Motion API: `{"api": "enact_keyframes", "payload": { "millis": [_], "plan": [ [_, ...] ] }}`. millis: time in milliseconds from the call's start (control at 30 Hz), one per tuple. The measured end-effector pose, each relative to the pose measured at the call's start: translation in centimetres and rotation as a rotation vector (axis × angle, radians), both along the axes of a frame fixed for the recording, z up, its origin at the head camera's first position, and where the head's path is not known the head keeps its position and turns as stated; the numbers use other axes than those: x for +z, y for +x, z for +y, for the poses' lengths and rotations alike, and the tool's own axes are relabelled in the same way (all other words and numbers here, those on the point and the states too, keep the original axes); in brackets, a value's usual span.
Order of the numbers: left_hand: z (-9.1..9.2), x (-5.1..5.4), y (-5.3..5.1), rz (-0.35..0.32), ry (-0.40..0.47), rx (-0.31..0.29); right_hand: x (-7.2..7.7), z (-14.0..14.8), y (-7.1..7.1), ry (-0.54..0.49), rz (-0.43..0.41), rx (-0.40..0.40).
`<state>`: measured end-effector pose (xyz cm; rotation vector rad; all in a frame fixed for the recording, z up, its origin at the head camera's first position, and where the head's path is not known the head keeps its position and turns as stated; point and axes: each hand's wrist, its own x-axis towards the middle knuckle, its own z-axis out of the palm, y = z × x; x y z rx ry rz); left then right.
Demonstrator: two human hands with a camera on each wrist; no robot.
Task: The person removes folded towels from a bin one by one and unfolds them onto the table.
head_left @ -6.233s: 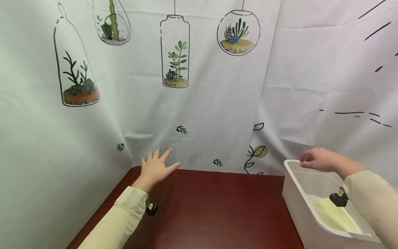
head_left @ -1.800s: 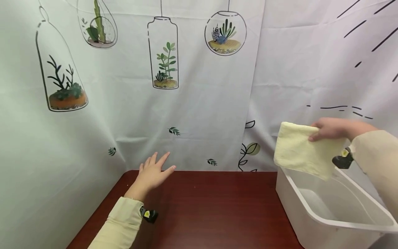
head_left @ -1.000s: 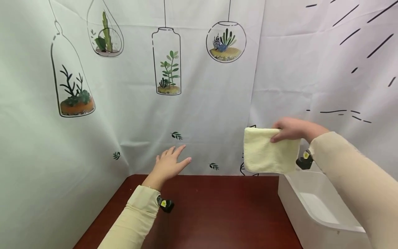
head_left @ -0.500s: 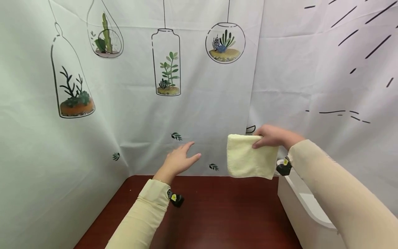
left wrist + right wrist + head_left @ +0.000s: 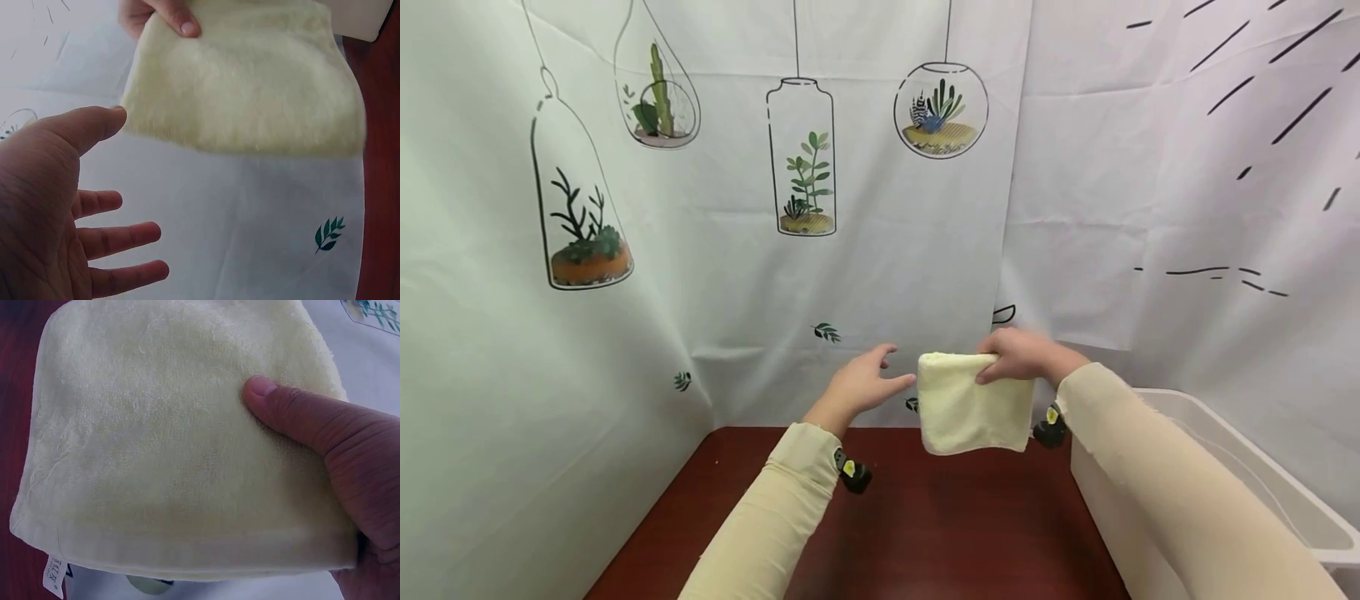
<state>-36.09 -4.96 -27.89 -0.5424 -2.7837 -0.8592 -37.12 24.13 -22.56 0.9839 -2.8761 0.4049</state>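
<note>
A pale yellow towel, folded into a rough square, hangs in the air above the table. My right hand pinches it along its upper edge, thumb on the near face; the fingers behind are hidden by the cloth. In the right wrist view the towel shows a terry surface and a small white label at one corner. Just left of the towel, my left hand reaches out with thumb and fingers spread, holding nothing. In the left wrist view the left hand's thumb lies close to the towel's corner; whether they touch I cannot tell.
A white plastic bin stands at the table's right side, partly hidden behind my right forearm. The dark red tabletop lies below both hands. White curtains printed with hanging plant jars enclose the back and left.
The towel was lifted out of the bin by my right hand, carried left over the table and lowered a little. My left hand has moved right toward it.
</note>
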Motion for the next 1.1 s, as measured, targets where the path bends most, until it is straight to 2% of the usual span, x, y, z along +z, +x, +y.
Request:
{"api": "enact_keyframes", "payload": {
  "millis": [233,400,467,667,867,1100],
  "plan": [
    [1.4,-1.1,-0.8,-0.092,0.082,-0.094,-2.1,-1.6,-0.7,-0.006,-0.021,0.047],
    [1.7,-1.9,-1.2,-0.087,0.089,-0.184,-3.5,-2.6,-1.0,-0.009,-0.043,0.082],
    [1.7,-2.1,-1.3,-0.085,0.096,-0.202,-3.8,-2.9,-1.0,-0.008,-0.050,0.086],
    [1.8,-2.6,-1.5,-0.065,0.103,-0.188,-4.0,-3.2,-0.9,-0.002,-0.061,0.080],
    [1.8,-2.3,-1.5,-0.008,0.070,-0.182,-3.7,-2.4,-0.5,0.013,-0.114,0.084],
    [1.7,-2.1,-1.8,0.042,0.012,-0.174,-3.6,-1.1,-0.1,0.001,-0.178,0.011]
  ]
}}
